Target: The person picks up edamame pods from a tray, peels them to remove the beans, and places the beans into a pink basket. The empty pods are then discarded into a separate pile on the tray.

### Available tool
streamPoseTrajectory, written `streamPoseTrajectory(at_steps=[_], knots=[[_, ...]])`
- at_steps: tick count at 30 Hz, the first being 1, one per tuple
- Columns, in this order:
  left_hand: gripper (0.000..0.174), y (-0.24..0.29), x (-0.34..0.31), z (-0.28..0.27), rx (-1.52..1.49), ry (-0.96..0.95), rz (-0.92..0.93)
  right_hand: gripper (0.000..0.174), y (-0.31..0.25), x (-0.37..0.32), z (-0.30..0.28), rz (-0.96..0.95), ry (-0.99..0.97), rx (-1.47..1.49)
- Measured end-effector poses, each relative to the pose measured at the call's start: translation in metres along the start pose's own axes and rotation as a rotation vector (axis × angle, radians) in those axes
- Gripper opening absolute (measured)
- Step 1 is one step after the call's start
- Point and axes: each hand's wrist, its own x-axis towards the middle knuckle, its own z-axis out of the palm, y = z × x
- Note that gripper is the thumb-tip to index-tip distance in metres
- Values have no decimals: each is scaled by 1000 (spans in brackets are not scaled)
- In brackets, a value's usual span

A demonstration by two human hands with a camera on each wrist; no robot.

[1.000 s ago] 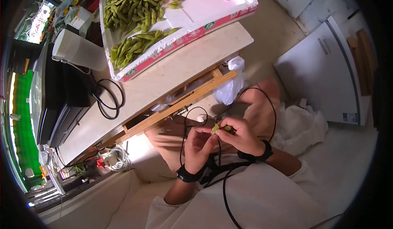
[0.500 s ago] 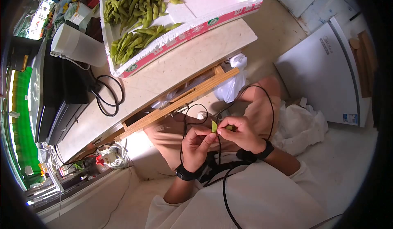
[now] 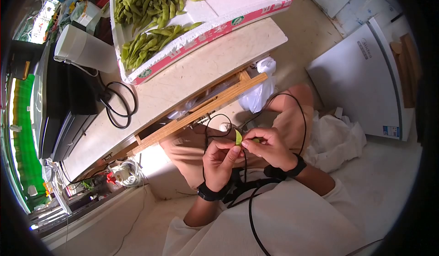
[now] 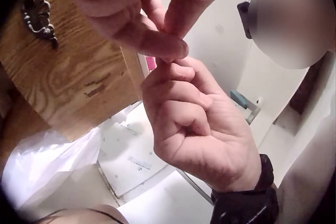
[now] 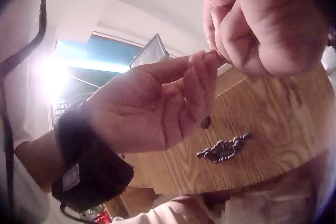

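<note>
Between the two hands, over the lap, a green pod stands upright in the head view. The left hand pinches its lower end between thumb and fingers. Thumb and index finger of the right hand touch beside the pod, and a second green piece shows within that hand's curled fingers. In the left wrist view the fingertips of the left hand and right hand meet; the pod is hidden there. Many pods lie piled in a white foam box.
The foam box rests on a table with an open wooden drawer below. Black cables and a white container are at the left. A white plastic bag hangs by the drawer; a small fridge stands at the right.
The pod between the hands now stands more upright and shows more of its length. The right hand's fingers have shifted slightly, and the head view has moved a little.
</note>
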Motion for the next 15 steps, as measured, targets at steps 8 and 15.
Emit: streamPoseTrajectory(at_steps=[8, 15], knots=[[10, -3, -1, 1, -32, -2, -5, 8, 10, 0, 3, -76, 39, -20], [8, -3, -3, -6, -151, -62, -102, 8, 16, -1, 2, -221, 43, -142]])
